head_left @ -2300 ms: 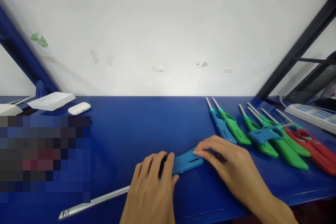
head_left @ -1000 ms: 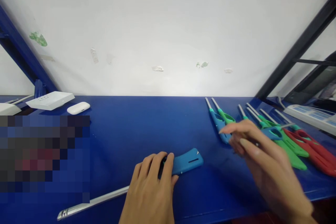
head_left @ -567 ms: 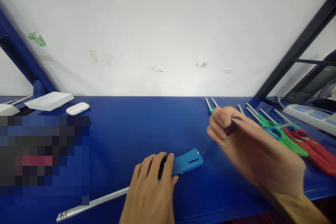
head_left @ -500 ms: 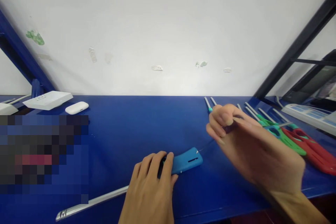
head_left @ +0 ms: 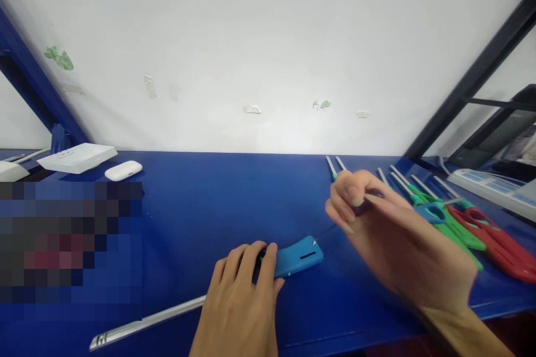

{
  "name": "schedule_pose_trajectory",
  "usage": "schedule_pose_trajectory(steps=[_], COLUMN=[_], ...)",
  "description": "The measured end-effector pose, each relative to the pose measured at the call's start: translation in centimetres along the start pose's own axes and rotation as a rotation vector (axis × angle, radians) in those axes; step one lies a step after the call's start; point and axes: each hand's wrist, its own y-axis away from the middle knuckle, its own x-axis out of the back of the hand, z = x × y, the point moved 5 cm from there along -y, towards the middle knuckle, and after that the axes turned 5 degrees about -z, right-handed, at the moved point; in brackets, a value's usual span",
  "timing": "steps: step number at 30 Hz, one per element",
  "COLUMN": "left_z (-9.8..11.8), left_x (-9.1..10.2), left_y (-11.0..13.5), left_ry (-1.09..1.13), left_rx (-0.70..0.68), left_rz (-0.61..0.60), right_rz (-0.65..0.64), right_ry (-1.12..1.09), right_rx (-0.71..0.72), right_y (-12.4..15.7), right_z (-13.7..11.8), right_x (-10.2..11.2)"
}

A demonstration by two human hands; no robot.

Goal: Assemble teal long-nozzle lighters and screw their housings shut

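A deep blue metal workbench (head_left: 201,206) runs under a scuffed white wall (head_left: 251,39), framed by a blue upright at the left and a dark one at the right. At the far left lie a flat white rectangular box (head_left: 77,157) and a small white rounded earbud case (head_left: 123,170); both are shut, so what they hold cannot be told, and no open container shows anywhere on the bench. Nearer the front edge a long silver metal tube (head_left: 146,323) lies flat, running up under the left hand (head_left: 240,301), whose fingers press down on the near end of a blue plastic long-neck lighter handle (head_left: 295,256) and pin it to the bench. The right hand (head_left: 393,245) has changed most: a couple of seconds back its fingertips rested on the far end of that handle, then it swung off toward the row at the right, and now it hovers just above and right of the handle's tip, fingers pinched on a small dark piece – too blurred to name – with a fine thin wire (head_left: 324,232) reaching from the pinch down to the handle's end. That suggests some fine work at the handle's tip is under way, though not finished. To the right, well apart from the handle, a row of finished green, blue and red long-neck lighters (head_left: 460,228) lies side by side, and beyond them a white power strip (head_left: 494,185).
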Motion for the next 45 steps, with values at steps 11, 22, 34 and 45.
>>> schedule_pose_trajectory(steps=[11,22,34,45], left_z=[0.1,0.1,0.4,0.5], left_x=[0.1,0.0,1.1,1.3], left_y=[0.0,0.0,-0.6,-0.9], left_ry=[-0.017,-0.011,0.030,0.029], left_rx=[-0.002,-0.001,-0.008,0.006], left_rz=[-0.005,0.006,0.082,0.102], right_rz=[-0.007,-0.011,-0.067,-0.128], right_ry=[-0.110,-0.160,-0.249,-0.199], right_rx=[0.007,-0.006,-0.004,0.000], right_y=[-0.1,-0.2,-0.3,-0.1], right_z=[-0.1,0.1,0.3,-0.1], right_x=[0.0,0.1,-0.6,-1.0])
